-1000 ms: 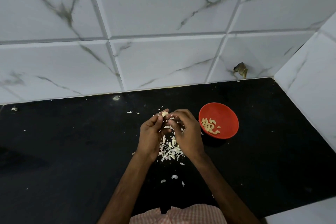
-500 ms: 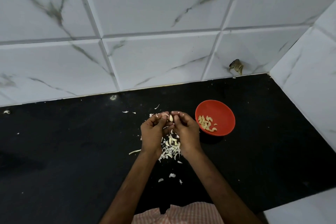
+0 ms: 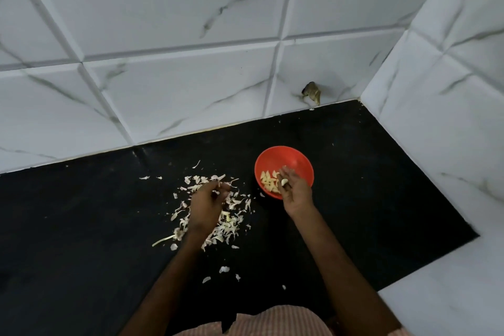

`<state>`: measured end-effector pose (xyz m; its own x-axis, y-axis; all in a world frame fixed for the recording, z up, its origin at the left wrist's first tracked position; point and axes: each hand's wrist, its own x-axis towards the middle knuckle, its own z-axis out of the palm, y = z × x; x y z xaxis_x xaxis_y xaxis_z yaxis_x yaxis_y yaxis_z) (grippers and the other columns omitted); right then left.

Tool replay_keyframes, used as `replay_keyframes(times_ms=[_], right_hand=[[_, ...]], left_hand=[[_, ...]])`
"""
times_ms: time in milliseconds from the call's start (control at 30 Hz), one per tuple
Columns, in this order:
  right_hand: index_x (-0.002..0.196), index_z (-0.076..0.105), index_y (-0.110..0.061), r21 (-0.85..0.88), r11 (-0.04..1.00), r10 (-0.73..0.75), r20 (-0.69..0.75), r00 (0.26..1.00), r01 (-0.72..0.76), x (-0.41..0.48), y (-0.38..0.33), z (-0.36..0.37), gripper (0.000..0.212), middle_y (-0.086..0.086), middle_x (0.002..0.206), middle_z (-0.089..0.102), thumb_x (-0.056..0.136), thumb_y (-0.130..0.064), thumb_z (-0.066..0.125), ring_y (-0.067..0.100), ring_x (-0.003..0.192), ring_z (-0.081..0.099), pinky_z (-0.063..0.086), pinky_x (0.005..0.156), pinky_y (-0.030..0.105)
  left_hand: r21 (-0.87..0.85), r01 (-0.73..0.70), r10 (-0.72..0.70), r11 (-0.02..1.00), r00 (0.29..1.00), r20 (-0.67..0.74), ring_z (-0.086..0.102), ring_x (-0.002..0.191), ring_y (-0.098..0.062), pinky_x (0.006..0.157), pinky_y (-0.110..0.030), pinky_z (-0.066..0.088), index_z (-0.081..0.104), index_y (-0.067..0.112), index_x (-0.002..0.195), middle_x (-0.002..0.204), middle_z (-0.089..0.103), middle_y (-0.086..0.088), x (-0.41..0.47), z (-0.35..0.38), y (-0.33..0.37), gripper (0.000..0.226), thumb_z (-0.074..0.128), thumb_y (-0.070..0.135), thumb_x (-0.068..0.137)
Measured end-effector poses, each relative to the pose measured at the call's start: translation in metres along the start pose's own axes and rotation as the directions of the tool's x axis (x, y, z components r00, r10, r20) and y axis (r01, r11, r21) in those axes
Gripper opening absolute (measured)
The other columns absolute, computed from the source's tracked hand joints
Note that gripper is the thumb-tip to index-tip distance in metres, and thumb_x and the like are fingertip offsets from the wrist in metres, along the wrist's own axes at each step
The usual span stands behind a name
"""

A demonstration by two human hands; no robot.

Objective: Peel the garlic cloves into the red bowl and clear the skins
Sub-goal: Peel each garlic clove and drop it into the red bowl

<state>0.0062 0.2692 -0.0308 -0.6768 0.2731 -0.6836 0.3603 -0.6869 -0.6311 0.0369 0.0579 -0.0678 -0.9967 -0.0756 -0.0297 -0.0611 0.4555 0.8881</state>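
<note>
A: Start on the left. What could go wrong there?

B: The left hand (image 3: 206, 203) hovers over the heap of thin, papery white garlic skins (image 3: 218, 213) on the matt black stone counter (image 3: 81, 226). Its fingertips are pinched together near the top of the heap, on what looks like a scrap of skin or a stem; I cannot tell which. Those flakes are curled, feather-light and already strewn outward, so a quick sweep or a breath of air would, I think, scatter them further and make the clearing harder.

A: And any unpeeled cloves left in that heap?

B: Too jumbled to say. A pale clove among pale skins could easily be swept away with the waste.

A: Moving right?

B: The right hand (image 3: 296, 191) is over the near rim of the small round glossy red plastic bowl (image 3: 296, 157), fingers loosely curled, cradling a smooth, cream-coloured peeled garlic clove (image 3: 284, 182) near the fingertips. Other peeled cloves (image 3: 268, 181), slim and wedge-shaped, lie inside the bowl on its left side.

A: The risk?

B: The clove sits close to the rim, so letting go early might drop it on the counter. The bowl looks light and slick-bottomed; a knock from the wrist could slide or tip it.
</note>
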Motion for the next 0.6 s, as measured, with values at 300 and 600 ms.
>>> replay_keyframes(times_ms=[300,600], right_hand=[[0.141,0.056,-0.014,-0.626,0.370,-0.535,0.461,0.708,0.687,0.005,0.029,-0.013,0.039,0.002,0.155,0.044,0.106,-0.030,0.047,0.014,0.144,0.039,0.033,0.112,0.020],[0.160,0.022,-0.021,-0.600,-0.065,0.008,0.799,0.601,0.798,0.005,0.146,-0.017,0.061,-0.008,0.169,-0.002,0.106,-0.031,0.047,0.008,0.155,-0.007,0.015,0.127,0.040]], left_hand=[[0.687,-0.162,-0.037,0.709,0.964,0.265,0.038,0.139,-0.030,0.110,-0.052,0.042,0.045,0.032,0.150,0.154,0.034,-0.010,-0.033,-0.012,-0.063,0.058,0.060,0.048,0.096],[0.470,-0.156,0.154,0.869,0.987,0.044,0.064,0.084,-0.030,0.071,-0.036,0.055,0.071,-0.001,0.101,0.099,0.063,-0.016,-0.054,-0.003,-0.084,0.025,0.081,-0.003,0.078]])
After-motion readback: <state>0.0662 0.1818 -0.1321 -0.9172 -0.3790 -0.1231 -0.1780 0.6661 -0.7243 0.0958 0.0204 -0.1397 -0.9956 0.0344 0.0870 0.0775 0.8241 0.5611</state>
